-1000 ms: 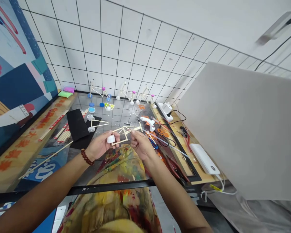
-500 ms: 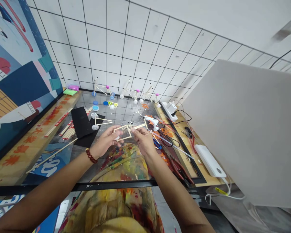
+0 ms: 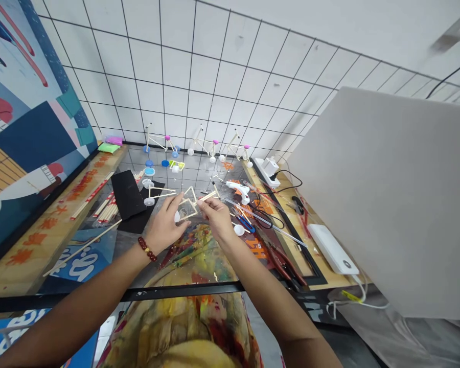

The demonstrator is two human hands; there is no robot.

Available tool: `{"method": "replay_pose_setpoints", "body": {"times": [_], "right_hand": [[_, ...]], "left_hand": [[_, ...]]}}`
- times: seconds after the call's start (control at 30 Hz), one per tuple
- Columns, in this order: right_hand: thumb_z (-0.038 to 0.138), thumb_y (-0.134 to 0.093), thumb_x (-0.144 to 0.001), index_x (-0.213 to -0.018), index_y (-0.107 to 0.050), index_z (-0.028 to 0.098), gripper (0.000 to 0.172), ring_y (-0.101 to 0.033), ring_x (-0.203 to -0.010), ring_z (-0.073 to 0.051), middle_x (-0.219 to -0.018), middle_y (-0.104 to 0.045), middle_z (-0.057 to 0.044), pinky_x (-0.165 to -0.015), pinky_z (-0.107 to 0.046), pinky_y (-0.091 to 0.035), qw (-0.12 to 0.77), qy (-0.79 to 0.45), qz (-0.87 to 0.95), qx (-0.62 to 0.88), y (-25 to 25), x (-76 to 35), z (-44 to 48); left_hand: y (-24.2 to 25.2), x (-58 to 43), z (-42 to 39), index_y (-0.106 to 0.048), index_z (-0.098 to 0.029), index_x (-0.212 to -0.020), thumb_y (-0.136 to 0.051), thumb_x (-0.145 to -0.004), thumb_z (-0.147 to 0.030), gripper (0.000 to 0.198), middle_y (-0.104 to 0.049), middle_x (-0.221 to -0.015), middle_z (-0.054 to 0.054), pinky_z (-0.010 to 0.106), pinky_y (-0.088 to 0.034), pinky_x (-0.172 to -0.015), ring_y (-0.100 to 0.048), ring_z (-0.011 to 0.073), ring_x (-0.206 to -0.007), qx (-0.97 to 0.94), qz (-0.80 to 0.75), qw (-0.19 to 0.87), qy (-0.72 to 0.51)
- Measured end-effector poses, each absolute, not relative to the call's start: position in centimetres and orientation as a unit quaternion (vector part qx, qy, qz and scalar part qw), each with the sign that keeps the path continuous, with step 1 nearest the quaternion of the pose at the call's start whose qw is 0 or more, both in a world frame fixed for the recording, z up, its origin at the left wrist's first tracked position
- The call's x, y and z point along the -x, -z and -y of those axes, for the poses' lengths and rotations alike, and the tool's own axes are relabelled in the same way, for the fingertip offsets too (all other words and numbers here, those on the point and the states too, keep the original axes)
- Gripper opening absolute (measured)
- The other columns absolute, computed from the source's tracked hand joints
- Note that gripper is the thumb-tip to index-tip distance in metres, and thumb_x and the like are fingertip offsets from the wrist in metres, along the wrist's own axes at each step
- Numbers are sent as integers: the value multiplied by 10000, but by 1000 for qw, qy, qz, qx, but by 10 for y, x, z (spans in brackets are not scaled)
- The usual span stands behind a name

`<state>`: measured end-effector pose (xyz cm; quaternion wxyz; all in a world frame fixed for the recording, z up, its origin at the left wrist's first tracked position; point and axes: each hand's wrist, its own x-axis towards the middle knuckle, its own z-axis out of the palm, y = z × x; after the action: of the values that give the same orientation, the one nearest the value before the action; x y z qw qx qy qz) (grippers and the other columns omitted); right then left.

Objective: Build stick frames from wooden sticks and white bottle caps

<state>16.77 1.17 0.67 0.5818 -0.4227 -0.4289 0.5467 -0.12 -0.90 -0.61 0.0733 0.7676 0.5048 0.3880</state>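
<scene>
So how's that little stick frame sitting right now? Is it down on anything?

Nope, it's up in the air between both hands, above a colourful paint-smeared surface. The right hand has its thumb and first finger pinched together on a stick at the frame's right side. The left hand has its fingers a bit spread at the lower left, next to a mostly hidden white wheel. Can't tell if those fingers are actually gripping anything.

How do you reckon it handles?

Probably very light and fairly stiff, but I'd guess the joints are fragile. I'd hold it right by a corner, not mid-stick, and wouldn't twist it.

What's around it?

A white glue gun lies just right of the hands, a black sheet sits to the left, and stick models stand farther back.
</scene>
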Motion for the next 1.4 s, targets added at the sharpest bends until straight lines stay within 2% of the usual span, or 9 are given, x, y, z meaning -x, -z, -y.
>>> {"method": "replay_pose_setpoints", "body": {"times": [0.13,0.27,0.43,0.6,0.73,0.9,1.27,1.4], "right_hand": [[448,-811,-636,-795,-711,191,318,-384,-513,-72,-626,-553,52,-511,-242,-289,572,-549,439,423,-4,-170,-9],[416,-842,-598,-897,-721,198,389,-432,-527,-79,-659,-585,50,-533,-244,-335,559,-566,418,438,-1,-179,-4],[444,-850,-583,-916,-735,202,428,-391,-549,-80,-659,-553,56,-538,-245,-318,540,-562,442,444,-5,-178,-7],[451,-810,-664,-853,-759,206,314,-353,-570,-83,-652,-514,49,-541,-242,-285,540,-531,509,410,-10,-164,-18],[420,-837,-633,-887,-768,219,331,-357,-566,-82,-624,-483,63,-555,-240,-290,571,-517,499,397,-8,-158,-22],[447,-855,-577,-805,-746,206,349,-436,-595,-105,-656,-592,36,-587,-256,-351,568,-526,481,411,-6,-155,-26],[472,-849,-577,-796,-742,219,351,-521,-657,-142,-682,-640,13,-631,-275,-414,571,-519,482,416,-5,-153,-29],[448,-854,-579,-794,-748,219,331,-530,-682,-142,-712,-655,8,-667,-281,-431,580,-515,480,409,-1,-154,-30]], "left_hand": [[8,0,8,-474,-228,-1416,-623,-817,-217,618,-566,-1348,116,414,-511,-1008,-592,292,-1221,-765,-505,75,-394],[11,3,2,-476,-205,-1401,-634,-789,-217,632,-613,-1245,115,406,-503,-978,-612,282,-1152,-744,-512,118,-412],[12,3,1,-486,-203,-1380,-667,-761,-238,646,-655,-1102,86,397,-499,-924,-634,268,-1038,-720,-525,159,-425],[8,2,6,-505,-192,-1360,-661,-764,-248,618,-654,-1084,93,395,-496,-908,-637,271,-1010,-719,-527,168,-420],[6,3,7,-511,-179,-1347,-664,-758,-234,610,-653,-1058,90,398,-494,-901,-637,274,-999,-717,-528,166,-424],[7,2,6,-520,-204,-1339,-683,-757,-230,605,-664,-1034,77,391,-500,-884,-644,271,-974,-715,-532,171,-420],[4,1,9,-502,-227,-1368,-715,-744,-214,659,-667,-1093,86,423,-503,-924,-646,288,-1028,-710,-535,168,-426],[4,0,9,-472,-227,-1373,-734,-722,-194,703,-623,-1235,113,455,-488,-989,-614,310,-1146,-709,-533,179,-426]]}}
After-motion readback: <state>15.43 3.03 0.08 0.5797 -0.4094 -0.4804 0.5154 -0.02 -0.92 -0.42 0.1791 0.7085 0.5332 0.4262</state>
